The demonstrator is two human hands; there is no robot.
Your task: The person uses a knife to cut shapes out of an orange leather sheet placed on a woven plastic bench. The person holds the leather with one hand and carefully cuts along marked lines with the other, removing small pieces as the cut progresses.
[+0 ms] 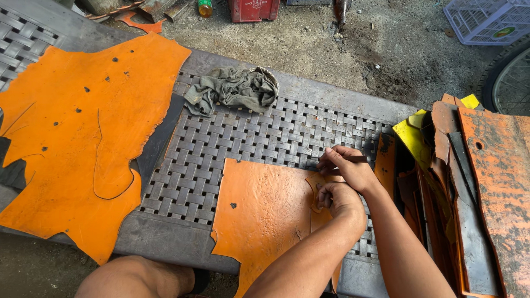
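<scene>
My left hand [340,200] presses down on a small orange cut-out piece [316,187] that lies on the right edge of an orange sheet [259,212]. My right hand [345,165] is just beyond it, pinched around a thin dark tool [355,159] whose tip meets the sheet's top right corner. Whether the tool is a blade or a marker cannot be told. The sheet lies on a grey woven-strip metal bench [248,138] and hangs over its near edge.
A large orange sheet [83,138] with dark cut lines and holes covers the bench's left side. A crumpled grey rag [232,88] lies at the far edge. Stacked orange and yellow offcuts [469,182] fill the right. A white crate [486,19] and a wheel [508,77] stand on the dirt floor. My knee [138,278] is below the bench.
</scene>
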